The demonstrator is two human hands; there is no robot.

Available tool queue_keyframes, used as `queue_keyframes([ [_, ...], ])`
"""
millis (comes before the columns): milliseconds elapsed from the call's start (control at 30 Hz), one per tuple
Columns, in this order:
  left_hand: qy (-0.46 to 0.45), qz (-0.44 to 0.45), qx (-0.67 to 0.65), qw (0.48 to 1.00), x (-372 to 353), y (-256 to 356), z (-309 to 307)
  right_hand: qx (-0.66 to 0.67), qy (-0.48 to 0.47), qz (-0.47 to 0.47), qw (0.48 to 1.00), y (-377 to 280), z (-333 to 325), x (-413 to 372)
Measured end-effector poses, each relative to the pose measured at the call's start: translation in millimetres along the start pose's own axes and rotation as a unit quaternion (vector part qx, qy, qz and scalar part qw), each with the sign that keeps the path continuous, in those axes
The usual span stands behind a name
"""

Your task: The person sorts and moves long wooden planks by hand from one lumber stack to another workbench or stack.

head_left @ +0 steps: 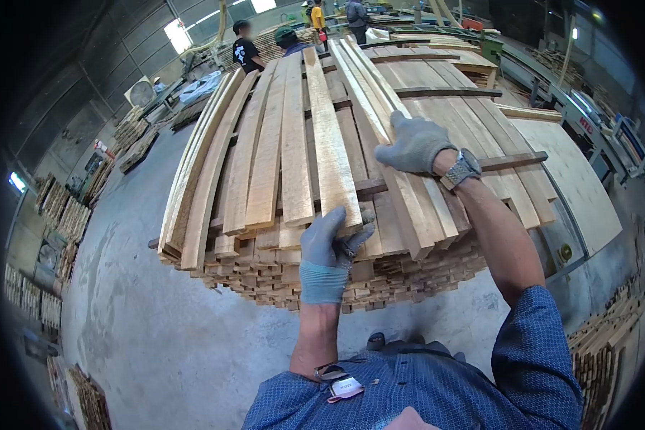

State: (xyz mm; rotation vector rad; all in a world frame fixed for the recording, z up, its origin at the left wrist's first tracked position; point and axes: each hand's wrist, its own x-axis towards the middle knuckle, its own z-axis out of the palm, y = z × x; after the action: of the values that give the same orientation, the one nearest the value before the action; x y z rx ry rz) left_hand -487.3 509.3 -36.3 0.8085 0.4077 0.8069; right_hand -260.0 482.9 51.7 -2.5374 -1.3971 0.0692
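Note:
A pale wooden board (330,136) runs lengthwise on top of a large stack. My left hand (322,247), in a grey glove with a blue cuff, is closed round its near end, thumb and fingers at opposite sides. My right hand (417,143), also gloved and with a watch at the wrist, lies over a group of narrow boards (408,204) to the right. Its thumb points left and its forefinger away from me; the other fingers are partly hidden, and it appears to grip a board there. Several more boards (265,158) lie side by side to the left.
Dark cross strips (512,160) separate layers of the stack (301,283). A pale sheet (570,186) is at the right, beside a machine (602,136). Several people, one in a black shirt (245,54), are beyond the stack. Concrete floor (136,287) stretches left; more wood piles (57,208) line it.

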Motion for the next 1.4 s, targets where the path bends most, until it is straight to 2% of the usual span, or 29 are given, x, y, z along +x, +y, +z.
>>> queue_keyframes([
  [33,-0.034,0.01,0.03,0.999,1,0,0,0.001,0.006,-0.007,1.0,2,2,1],
  [133,-0.054,0.027,0.032,0.998,1,-1,7,0.007,-0.003,-0.013,1.0,4,0,1],
  [400,-0.05,0.082,0.091,0.991,-31,-2,-6,0.023,0.002,-0.027,0.999,18,3,6],
  [533,-0.055,0.095,0.108,0.988,-57,-4,-15,0.031,0.206,-0.081,0.975,31,5,9],
  [567,-0.057,0.099,0.107,0.988,-68,0,-10,0.063,0.232,-0.105,0.965,30,0,8],
  [700,-0.059,0.114,0.14,0.982,-101,0,5,0.25,0.195,-0.137,0.938,20,-22,11],
  [800,-0.064,0.128,0.178,0.974,-123,5,18,0.469,0.106,-0.134,0.866,20,-39,35],
  [867,-0.078,0.132,0.212,0.965,-131,3,17,0.669,0.044,-0.147,0.728,20,-56,41],
  [933,-0.122,0.147,0.3,0.935,-136,-1,16,0.737,0.025,-0.117,0.665,30,-72,58],
  [967,-0.134,0.148,0.353,0.914,-140,-5,17,0.764,0.017,-0.134,0.631,38,-79,64],
  [1033,-0.174,0.149,0.43,0.873,-145,-22,10,0.831,-0.018,-0.18,0.527,63,-94,97],
  [1100,-0.156,0.131,0.487,0.849,-155,-34,27,0.844,0.015,-0.236,0.481,96,-117,89],
  [1133,-0.149,0.119,0.515,0.836,-160,-39,38,0.837,0.077,-0.255,0.478,115,-127,75],
  [1167,-0.117,0.116,0.593,0.788,-163,-44,49,0.827,0.138,-0.27,0.474,136,-135,58],
  [1200,-0.141,0.126,0.609,0.77,-162,-53,48,0.825,0.185,-0.243,0.475,164,-141,41],
  [1300,-0.23,0.173,0.637,0.715,-142,-90,40,0.876,0.127,-0.281,0.37,238,-126,-26],
  [1333,-0.255,0.205,0.637,0.698,-135,-107,36,0.871,0.184,-0.253,0.38,263,-113,-43],
  [1400,-0.305,0.271,0.629,0.662,-124,-145,19,0.894,0.15,-0.258,0.336,317,-86,-81],
])
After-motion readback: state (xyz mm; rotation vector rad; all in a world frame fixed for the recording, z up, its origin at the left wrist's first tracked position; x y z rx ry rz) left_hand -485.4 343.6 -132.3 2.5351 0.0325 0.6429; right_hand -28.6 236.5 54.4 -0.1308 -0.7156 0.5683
